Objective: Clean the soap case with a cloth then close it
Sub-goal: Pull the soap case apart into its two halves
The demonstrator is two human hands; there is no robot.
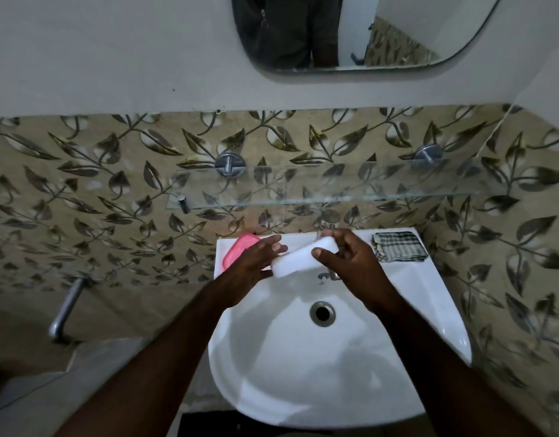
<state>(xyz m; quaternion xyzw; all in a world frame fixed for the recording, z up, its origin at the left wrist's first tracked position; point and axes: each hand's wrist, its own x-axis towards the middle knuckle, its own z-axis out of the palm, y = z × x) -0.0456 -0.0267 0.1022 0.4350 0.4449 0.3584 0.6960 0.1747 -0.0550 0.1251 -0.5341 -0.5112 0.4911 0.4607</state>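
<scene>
A white oblong soap case piece is held tilted above the back of the white sink. My left hand grips its lower left end, and my right hand pinches its upper right end between thumb and fingers. The pink soap case piece lies on the sink's back ledge at the left, partly hidden by my left hand. A folded checked cloth rests on the ledge at the back right, apart from both hands.
The drain sits in the middle of the basin. A tap shows partly behind my right hand. A glass shelf juts from the leaf-patterned tiles above. A metal pipe sticks out at the left, and a mirror hangs higher up.
</scene>
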